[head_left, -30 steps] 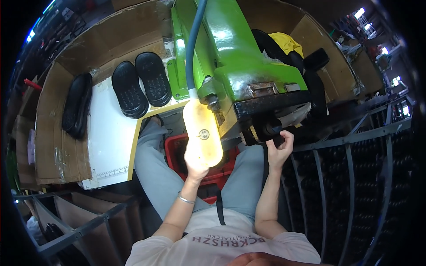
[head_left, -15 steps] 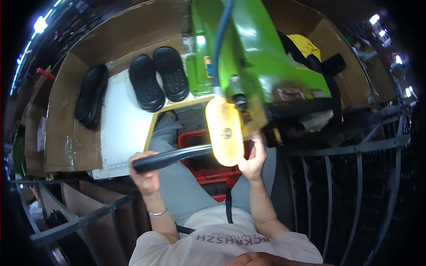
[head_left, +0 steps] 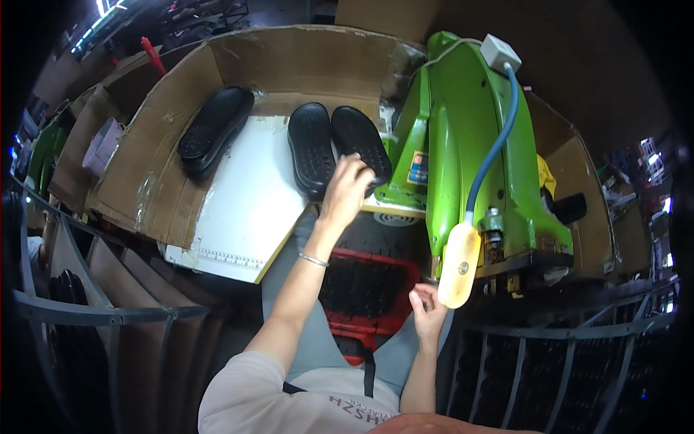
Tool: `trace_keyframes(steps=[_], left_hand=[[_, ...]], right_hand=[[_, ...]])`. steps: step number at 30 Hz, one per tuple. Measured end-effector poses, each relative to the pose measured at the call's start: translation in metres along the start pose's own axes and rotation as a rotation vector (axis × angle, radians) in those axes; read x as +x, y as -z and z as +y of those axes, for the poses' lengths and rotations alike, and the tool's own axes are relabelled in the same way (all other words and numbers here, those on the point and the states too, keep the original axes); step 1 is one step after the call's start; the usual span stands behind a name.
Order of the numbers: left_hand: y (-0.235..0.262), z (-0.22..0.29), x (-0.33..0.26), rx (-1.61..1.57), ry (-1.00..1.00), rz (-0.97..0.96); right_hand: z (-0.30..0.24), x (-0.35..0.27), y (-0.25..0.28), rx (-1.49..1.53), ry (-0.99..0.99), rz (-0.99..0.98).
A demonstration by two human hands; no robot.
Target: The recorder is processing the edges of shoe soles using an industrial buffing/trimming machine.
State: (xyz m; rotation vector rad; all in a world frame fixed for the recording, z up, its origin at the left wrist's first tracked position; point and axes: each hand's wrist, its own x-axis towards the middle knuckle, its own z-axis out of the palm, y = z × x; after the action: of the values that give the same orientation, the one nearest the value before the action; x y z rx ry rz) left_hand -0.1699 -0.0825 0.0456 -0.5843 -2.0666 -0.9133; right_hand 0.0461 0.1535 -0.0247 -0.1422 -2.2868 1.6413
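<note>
My left hand (head_left: 345,189) reaches forward over the white board, its bent fingers gripping the near end of a black shoe sole (head_left: 354,130). A second black sole (head_left: 311,145) lies just left of it, their edges almost touching. Farther left, more black soles (head_left: 213,130) lie one against another by the cardboard wall. My right hand (head_left: 428,307) is beside the lower end of a yellow lamp head (head_left: 459,264), below the front of a green machine (head_left: 470,145). Its fingers are curled with the thumb apart, and nothing shows in them.
Cardboard walls (head_left: 296,61) surround the white board (head_left: 246,195), which has a ruler strip at its front edge. A blue flexible stem (head_left: 499,137) carries the lamp. A red crate (head_left: 361,325) with dark contents stands between my legs. Metal racks (head_left: 108,315) flank me on both sides.
My left hand has moved from the machine front to the sole pair. The sole both hands were near is no longer in them. My right hand has lowered slightly, and the view has shifted.
</note>
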Motion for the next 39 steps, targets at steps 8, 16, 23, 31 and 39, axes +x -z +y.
trace_keyframes(steps=[8,16,23,31,39], left_hand=[[0.100,0.004,0.008,0.131,0.199,-0.055],[0.243,-0.191,-0.019,0.820,0.383,-0.062],[0.249,-0.152,-0.031,0.622,0.346,-0.031],[0.281,-0.080,-0.032,0.298,0.623,-0.046],[0.274,-0.018,-0.072,0.515,0.198,-0.158]], right_hand=[[0.027,-0.001,0.014,0.056,-0.182,0.001],[0.033,-0.009,0.006,0.019,-0.252,-0.095],[0.028,-0.022,-0.005,0.086,-0.320,-0.197],[0.032,-0.027,0.008,0.031,-0.346,-0.256],[0.040,-0.034,0.005,0.040,-0.343,-0.290]])
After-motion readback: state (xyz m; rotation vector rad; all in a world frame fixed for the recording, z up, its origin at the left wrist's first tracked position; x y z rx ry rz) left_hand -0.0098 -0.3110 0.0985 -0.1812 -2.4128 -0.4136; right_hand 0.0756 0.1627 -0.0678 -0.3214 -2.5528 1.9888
